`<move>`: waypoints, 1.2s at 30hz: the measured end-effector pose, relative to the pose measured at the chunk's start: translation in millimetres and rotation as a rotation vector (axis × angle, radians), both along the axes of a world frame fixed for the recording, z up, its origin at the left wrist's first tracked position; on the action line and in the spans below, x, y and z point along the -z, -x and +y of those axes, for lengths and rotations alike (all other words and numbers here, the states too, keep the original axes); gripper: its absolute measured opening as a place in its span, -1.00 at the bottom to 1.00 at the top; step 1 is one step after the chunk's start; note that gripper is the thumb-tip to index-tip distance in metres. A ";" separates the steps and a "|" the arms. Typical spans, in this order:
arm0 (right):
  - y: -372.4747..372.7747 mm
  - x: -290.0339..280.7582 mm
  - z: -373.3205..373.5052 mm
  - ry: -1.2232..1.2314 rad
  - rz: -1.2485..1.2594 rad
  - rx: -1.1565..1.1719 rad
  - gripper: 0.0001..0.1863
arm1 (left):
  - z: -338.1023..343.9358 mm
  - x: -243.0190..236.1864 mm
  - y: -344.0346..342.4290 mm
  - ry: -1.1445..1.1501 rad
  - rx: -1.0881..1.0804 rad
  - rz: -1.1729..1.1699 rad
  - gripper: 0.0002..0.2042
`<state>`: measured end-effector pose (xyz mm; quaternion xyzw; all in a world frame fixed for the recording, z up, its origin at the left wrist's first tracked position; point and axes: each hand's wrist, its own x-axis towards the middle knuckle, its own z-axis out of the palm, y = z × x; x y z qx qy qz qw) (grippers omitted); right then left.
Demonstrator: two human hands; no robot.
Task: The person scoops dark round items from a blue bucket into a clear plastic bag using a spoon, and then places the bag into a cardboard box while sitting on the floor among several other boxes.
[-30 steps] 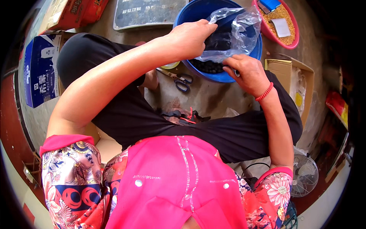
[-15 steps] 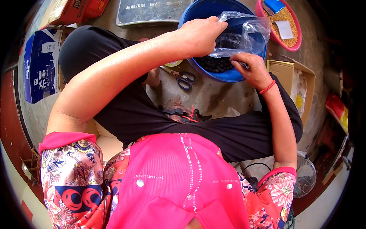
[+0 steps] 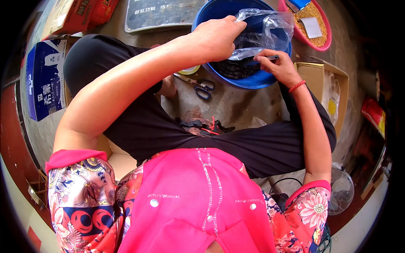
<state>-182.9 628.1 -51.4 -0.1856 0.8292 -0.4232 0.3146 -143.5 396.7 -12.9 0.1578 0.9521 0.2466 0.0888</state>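
The clear, crinkled plastic bag (image 3: 276, 31) is hanging over the round, blue plastic tub (image 3: 262, 81); the left hand (image 3: 216, 39) is pinching the bag's edge, while the right hand (image 3: 278, 67) is pinching a slim dark implement (image 3: 273, 57). Steady work is probably requiring a taut bag. The tub is holding small black balls (image 3: 233, 71); a pink plastic basin (image 3: 304, 41), yellow kernels (image 3: 313, 11).

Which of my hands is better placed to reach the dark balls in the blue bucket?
Probably your right hand: holding a slim object, it sits close to the balls, at the right of the bucket. Your left hand holds the clear bag.
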 end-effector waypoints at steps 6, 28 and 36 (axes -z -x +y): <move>13.5 -16.3 7.9 0.055 -0.098 0.079 -0.76 | -1.8 5.0 1.4 -0.036 -0.031 0.085 -0.53; 31.1 -104.3 25.9 0.321 -0.001 0.253 -0.71 | -5.2 0.3 2.7 -0.042 -0.038 -0.026 -0.41; 1.9 -57.4 -16.6 0.204 0.344 -0.020 -0.86 | -13.1 1.7 9.3 -0.042 -0.107 0.012 -0.38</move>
